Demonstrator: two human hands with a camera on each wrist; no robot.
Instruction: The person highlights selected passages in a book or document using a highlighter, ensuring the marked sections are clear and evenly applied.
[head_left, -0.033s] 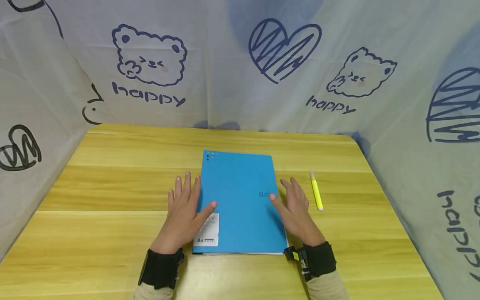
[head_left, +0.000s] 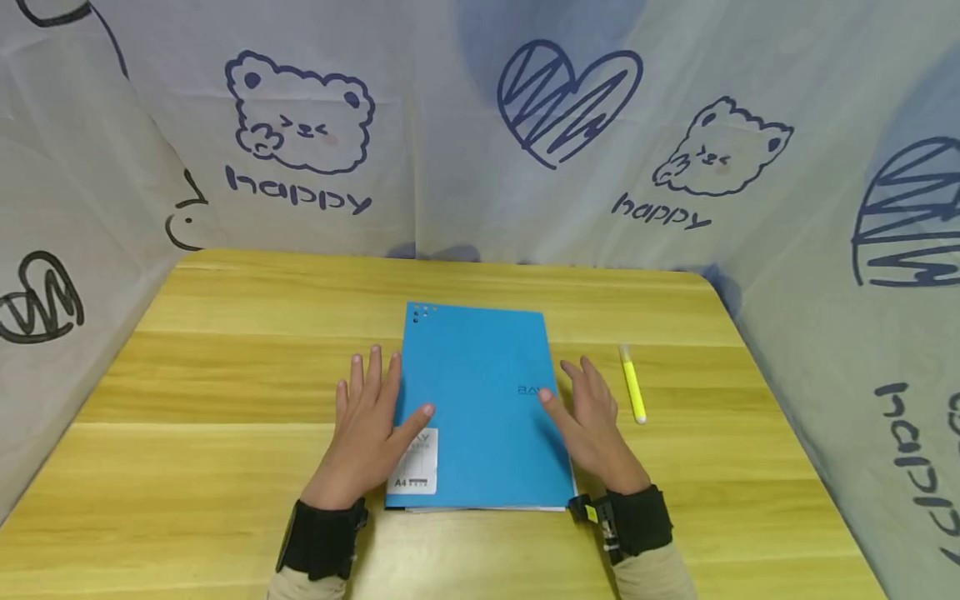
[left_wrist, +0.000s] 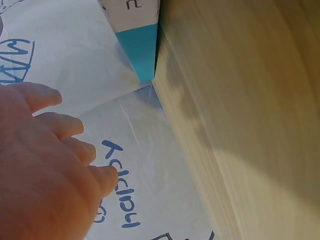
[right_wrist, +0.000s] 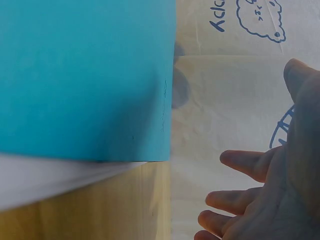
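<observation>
A blue A4 folder point(head_left: 480, 367) lies closed at the middle of the table, with small holes in its far left corner and a white label point(head_left: 423, 475) at its near left. Along its left edge is my left hand point(head_left: 363, 446), fingers spread and straight, the thumb over the label. My right hand point(head_left: 600, 433) is at the right edge, thumb over the cover and fingers loosely bent beyond it. In the left wrist view the folder's blue and white spine point(left_wrist: 137, 45) shows beyond the fingers. White sheets point(right_wrist: 60, 175) show below the cover in the right wrist view.
To the right of my right hand lies a yellow highlighter point(head_left: 633, 385) on the wooden table point(head_left: 225, 350). White cloth point(head_left: 442, 125) with blue drawings hangs behind the table and at both sides. Black straps point(head_left: 324, 537) wrap both wrists.
</observation>
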